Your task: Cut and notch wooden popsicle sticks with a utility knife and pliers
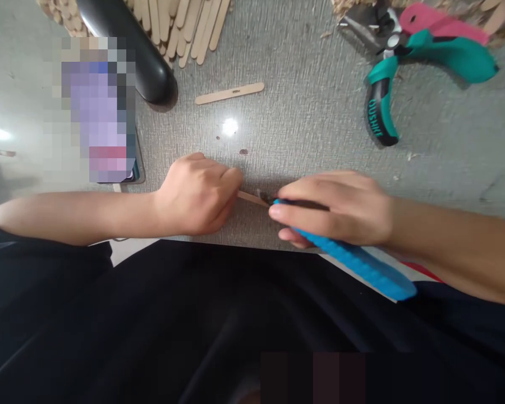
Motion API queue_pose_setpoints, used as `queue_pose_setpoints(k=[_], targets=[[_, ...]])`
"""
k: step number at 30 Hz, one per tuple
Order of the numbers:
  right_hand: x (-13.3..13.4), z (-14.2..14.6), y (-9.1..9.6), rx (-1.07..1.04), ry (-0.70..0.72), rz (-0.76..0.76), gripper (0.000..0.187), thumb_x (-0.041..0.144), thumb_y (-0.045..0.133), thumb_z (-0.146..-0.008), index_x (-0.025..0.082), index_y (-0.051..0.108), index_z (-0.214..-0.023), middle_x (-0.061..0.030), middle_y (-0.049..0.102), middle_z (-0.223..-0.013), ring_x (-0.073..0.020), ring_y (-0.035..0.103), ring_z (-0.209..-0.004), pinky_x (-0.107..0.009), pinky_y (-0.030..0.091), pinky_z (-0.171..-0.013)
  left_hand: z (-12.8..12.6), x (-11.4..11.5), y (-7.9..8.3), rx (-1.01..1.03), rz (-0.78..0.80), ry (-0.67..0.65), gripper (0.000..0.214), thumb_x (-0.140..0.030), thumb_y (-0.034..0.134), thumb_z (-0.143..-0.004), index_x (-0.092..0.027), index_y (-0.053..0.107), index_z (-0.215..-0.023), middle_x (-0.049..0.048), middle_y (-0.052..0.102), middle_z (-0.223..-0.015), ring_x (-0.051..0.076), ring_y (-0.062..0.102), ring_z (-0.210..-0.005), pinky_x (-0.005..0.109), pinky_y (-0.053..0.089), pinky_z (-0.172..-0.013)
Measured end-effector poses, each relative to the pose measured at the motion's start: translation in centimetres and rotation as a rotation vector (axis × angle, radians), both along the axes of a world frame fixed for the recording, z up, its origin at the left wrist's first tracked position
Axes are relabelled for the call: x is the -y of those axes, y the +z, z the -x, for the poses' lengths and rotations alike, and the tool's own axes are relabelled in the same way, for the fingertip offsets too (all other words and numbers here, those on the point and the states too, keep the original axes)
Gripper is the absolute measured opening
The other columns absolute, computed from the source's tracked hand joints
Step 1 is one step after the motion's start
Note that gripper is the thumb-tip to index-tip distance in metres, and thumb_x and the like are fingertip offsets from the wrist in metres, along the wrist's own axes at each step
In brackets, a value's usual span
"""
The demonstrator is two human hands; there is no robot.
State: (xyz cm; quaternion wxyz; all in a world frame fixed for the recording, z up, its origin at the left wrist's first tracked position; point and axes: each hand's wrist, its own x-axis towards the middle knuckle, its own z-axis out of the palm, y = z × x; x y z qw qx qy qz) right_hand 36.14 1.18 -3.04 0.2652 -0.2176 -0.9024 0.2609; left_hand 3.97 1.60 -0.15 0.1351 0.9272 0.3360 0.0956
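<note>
My left hand [200, 193] is closed in a fist around one end of a wooden craft stick [252, 197], which sticks out to the right. My right hand [336, 207] is wrapped round a blue-handled knife [357, 264] with a ridged edge. The front of the knife meets the free end of the stick, between my two hands. Its blade is mostly hidden by my fingers. Beyond my hands, a second craft stick [229, 93] lies flat on the table with a dark mark at its middle.
A phone [139, 163], partly blurred out, lies on the left beside a long black case [151, 73]. Several craft sticks [185, 25] are heaped at the back. Green-handled pliers [389, 62] and a pink tool [441, 25] rest back right. Small scraps dot the grey table [303, 123].
</note>
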Motion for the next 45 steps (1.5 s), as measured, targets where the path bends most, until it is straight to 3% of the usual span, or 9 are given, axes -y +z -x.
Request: queue_pose_setpoints(k=[1,3,6,14,24,32,39,45], targets=[[0.2,0.5,-0.3,-0.117,0.075,-0.132,0.023,0.036,0.069,-0.122,0.035,0.072,-0.145,-0.0016,0.083,-0.114,-0.0166,0.077,-0.088,-0.032,0.066,-0.076,0.0,0.0,0.0,-0.005,0.001,0.001,0.025,-0.024,0.051,-0.106,-0.024,0.063,-0.084,0.0021,0.065,-0.066,0.02,0.054,-0.056,0.04,0.036,-0.061],[0.3,1.2,-1.1,-0.162,0.117,-0.226,0.024,0.025,0.067,-0.12,0.028,0.07,-0.144,-0.0011,0.079,-0.106,-0.0173,0.077,-0.088,-0.031,0.066,-0.073,-0.1,0.1,-0.1,-0.009,-0.019,-0.002,0.026,-0.022,0.05,-0.108,-0.024,0.063,-0.084,0.0014,0.063,-0.065,0.019,0.053,-0.056,0.039,0.035,-0.06],[0.1,1.9,-1.6,-0.132,0.117,-0.263,0.028,0.02,0.062,-0.119,0.022,0.068,-0.146,-0.0041,0.078,-0.106,-0.0201,0.078,-0.092,-0.034,0.067,-0.074,-0.1,0.1,-0.3,-0.002,-0.083,-0.029,0.028,-0.021,0.049,-0.109,-0.023,0.063,-0.084,0.0014,0.063,-0.066,0.018,0.052,-0.056,0.039,0.034,-0.06],[0.1,3.0,-1.2,-0.171,0.101,-0.244,0.029,0.013,0.053,-0.12,0.021,0.068,-0.144,-0.0028,0.075,-0.098,-0.02,0.072,-0.084,-0.033,0.06,-0.069,-0.1,0.0,-0.3,0.003,-0.091,-0.055,0.027,-0.021,0.049,-0.11,-0.023,0.062,-0.086,0.0014,0.061,-0.067,0.018,0.052,-0.058,0.038,0.033,-0.061],[0.3,2.0,-0.4,-0.02,0.116,-0.187,0.04,0.015,0.065,-0.117,0.024,0.061,-0.156,-0.0048,0.082,-0.115,-0.0203,0.077,-0.093,-0.036,0.067,-0.081,0.0,0.1,-0.4,-0.007,-0.001,-0.04,0.026,-0.024,0.05,-0.111,-0.023,0.063,-0.089,0.0014,0.063,-0.069,0.019,0.055,-0.061,0.04,0.031,-0.064],[0.4,2.8,-1.8,-0.115,0.055,-0.245,0.036,0.017,0.061,-0.118,0.027,0.064,-0.152,-0.0004,0.077,-0.103,-0.018,0.074,-0.086,-0.031,0.061,-0.073,0.1,0.1,-0.3,-0.021,0.004,-0.045,0.028,-0.024,0.049,-0.112,-0.022,0.067,-0.09,0.0031,0.065,-0.071,0.02,0.057,-0.061,0.041,0.032,-0.064],[0.2,2.9,-1.4,-0.155,0.075,-0.234,0.029,0.016,0.057,-0.12,0.023,0.068,-0.146,-0.0013,0.075,-0.099,-0.0188,0.072,-0.085,-0.032,0.058,-0.07,0.0,0.0,-0.3,-0.028,0.004,-0.039,0.03,-0.025,0.048,-0.112,-0.022,0.066,-0.088,0.0018,0.061,-0.068,0.019,0.055,-0.061,0.041,0.031,-0.064],[0.3,3.0,-1.2,-0.134,0.053,-0.203,0.026,0.016,0.06,-0.121,0.025,0.067,-0.144,0.0004,0.074,-0.098,-0.0179,0.07,-0.084,-0.032,0.055,-0.071,0.1,0.0,-0.2,-0.043,0.004,-0.049,0.029,-0.025,0.048,-0.111,-0.022,0.068,-0.09,0.0025,0.063,-0.07,0.02,0.057,-0.062,0.041,0.035,-0.065]])
